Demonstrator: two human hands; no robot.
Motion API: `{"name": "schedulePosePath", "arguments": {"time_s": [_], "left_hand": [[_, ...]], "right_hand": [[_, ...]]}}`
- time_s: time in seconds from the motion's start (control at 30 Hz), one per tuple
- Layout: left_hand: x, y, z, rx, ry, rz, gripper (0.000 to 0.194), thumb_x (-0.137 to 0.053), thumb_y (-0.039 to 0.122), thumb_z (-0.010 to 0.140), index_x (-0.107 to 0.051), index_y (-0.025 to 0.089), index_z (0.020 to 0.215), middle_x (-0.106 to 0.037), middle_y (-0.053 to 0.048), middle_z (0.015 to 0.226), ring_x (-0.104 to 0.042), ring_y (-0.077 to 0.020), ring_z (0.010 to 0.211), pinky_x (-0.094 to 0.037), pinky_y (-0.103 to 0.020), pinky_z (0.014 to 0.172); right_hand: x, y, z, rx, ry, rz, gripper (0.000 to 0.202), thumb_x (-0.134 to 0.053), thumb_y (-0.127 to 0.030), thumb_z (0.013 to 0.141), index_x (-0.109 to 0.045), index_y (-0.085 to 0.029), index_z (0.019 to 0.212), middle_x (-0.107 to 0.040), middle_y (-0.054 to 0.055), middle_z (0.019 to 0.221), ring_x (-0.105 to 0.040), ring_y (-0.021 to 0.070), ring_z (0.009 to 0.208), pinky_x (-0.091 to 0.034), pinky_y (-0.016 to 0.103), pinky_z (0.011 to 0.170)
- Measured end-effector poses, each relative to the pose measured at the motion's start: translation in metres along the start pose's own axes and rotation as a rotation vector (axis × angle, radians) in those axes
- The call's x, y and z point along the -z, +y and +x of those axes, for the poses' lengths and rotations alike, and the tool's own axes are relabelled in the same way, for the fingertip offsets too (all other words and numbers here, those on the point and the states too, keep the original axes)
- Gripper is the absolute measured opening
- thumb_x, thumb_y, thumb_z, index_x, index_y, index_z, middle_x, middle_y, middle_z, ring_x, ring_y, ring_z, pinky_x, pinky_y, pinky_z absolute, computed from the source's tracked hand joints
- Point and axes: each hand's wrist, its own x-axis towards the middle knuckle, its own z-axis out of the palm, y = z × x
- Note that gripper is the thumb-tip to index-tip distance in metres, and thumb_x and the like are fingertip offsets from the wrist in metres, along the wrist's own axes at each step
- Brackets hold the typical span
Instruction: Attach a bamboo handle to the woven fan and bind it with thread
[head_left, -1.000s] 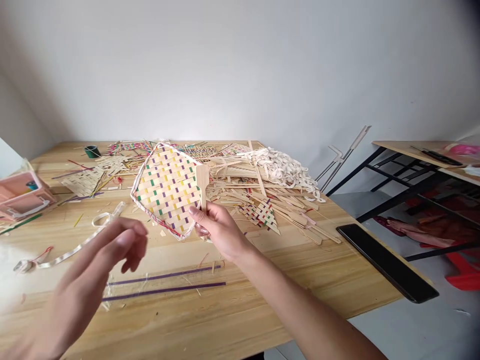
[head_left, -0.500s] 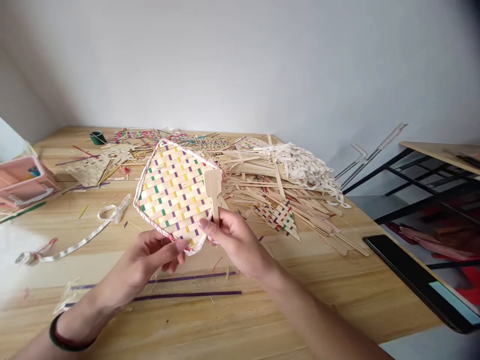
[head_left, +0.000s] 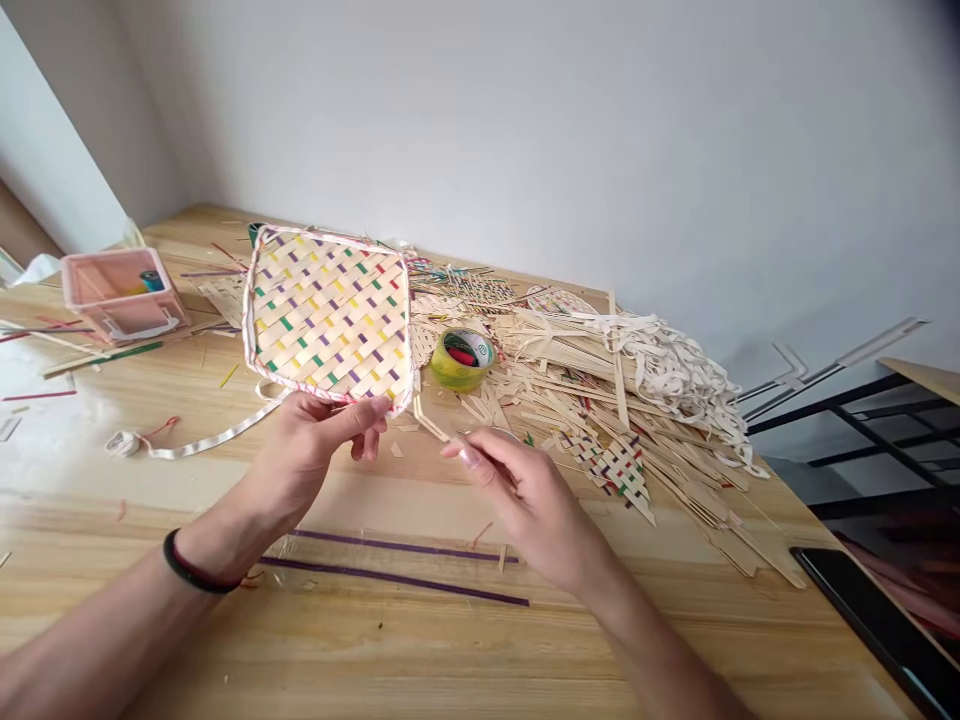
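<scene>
My left hand [head_left: 319,445] pinches the lower edge of a square woven fan panel [head_left: 330,320], thumb in front. Purple, green, yellow and red strips run through its pale weave, and a white-and-red edging binds the rim. Just right of the panel's lower corner, my right hand [head_left: 517,485] is closed on a slim wooden fan handle [head_left: 429,418]. Turned edge-on, the handle shows two thin prongs pointing at that corner. Whether the prongs touch the panel I cannot tell.
Behind lie a roll of tape [head_left: 461,360], a heap of wooden strips [head_left: 555,345] and white ribbon [head_left: 667,370]. A pink basket [head_left: 124,300] stands left, a phone [head_left: 862,630] right. Two purple strips [head_left: 420,585] lie in front, and a white band [head_left: 217,440] curls at left.
The handle has come away from the panel's face and turned edge-on as my right hand moved right. The panel has rotated and risen slightly. The view has shifted, and the tape roll now shows.
</scene>
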Motion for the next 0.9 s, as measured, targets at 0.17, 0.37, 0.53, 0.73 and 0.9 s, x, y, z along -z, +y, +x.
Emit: {"name": "schedulePosePath", "arguments": {"time_s": [0.17, 0.37, 0.53, 0.73, 0.9], "left_hand": [[-0.0009, -0.0014, -0.0013, -0.021, -0.009, -0.036, 0.022, -0.094, 0.029, 0.081, -0.080, 0.017, 0.068, -0.070, -0.001, 0.061, -0.059, -0.0127, 0.057, -0.047, -0.026, 0.055], [-0.0003, 0.0003, -0.0037, -0.045, -0.055, 0.007, 0.025, -0.091, 0.033, 0.087, -0.081, 0.017, 0.070, -0.072, -0.001, 0.061, -0.061, -0.0128, 0.058, -0.048, -0.023, 0.055], [-0.0029, 0.0008, -0.0052, -0.052, -0.105, 0.109, 0.028, -0.088, 0.035, 0.088, -0.080, 0.018, 0.068, -0.073, -0.003, 0.061, -0.063, -0.0147, 0.060, -0.052, -0.024, 0.057], [-0.0029, -0.0023, -0.0063, -0.047, -0.135, 0.202, 0.026, -0.085, 0.035, 0.088, -0.078, 0.018, 0.069, -0.073, -0.003, 0.064, -0.064, -0.0159, 0.061, -0.054, -0.024, 0.056], [0.0000, -0.0048, -0.0079, -0.063, -0.167, 0.268, 0.030, -0.083, 0.037, 0.092, -0.075, 0.018, 0.070, -0.072, -0.003, 0.064, -0.063, -0.0159, 0.061, -0.054, -0.025, 0.057]], "right_hand": [[-0.0040, 0.0036, 0.0022, 0.030, -0.021, -0.044, 0.034, -0.058, -0.045, 0.113, -0.073, -0.020, 0.096, -0.066, 0.003, 0.086, -0.058, 0.0193, 0.078, -0.041, 0.034, 0.073], [-0.0006, 0.0004, 0.0017, 0.046, -0.013, -0.058, 0.034, -0.057, -0.044, 0.113, -0.072, -0.020, 0.094, -0.065, 0.002, 0.083, -0.057, 0.0187, 0.076, -0.041, 0.033, 0.073], [-0.0007, -0.0032, 0.0010, 0.095, 0.001, -0.065, 0.029, -0.057, -0.035, 0.112, -0.063, -0.021, 0.087, -0.056, -0.002, 0.078, -0.051, 0.0155, 0.071, -0.038, 0.030, 0.067], [-0.0024, -0.0017, 0.0008, 0.139, 0.011, -0.060, 0.032, -0.057, -0.027, 0.110, -0.050, -0.022, 0.079, -0.047, -0.004, 0.074, -0.044, 0.0128, 0.065, -0.035, 0.028, 0.064], [-0.0008, -0.0025, 0.0003, 0.121, -0.005, -0.033, 0.033, -0.056, -0.031, 0.111, -0.051, -0.022, 0.079, -0.049, -0.003, 0.076, -0.046, 0.0129, 0.067, -0.035, 0.027, 0.062]]}}
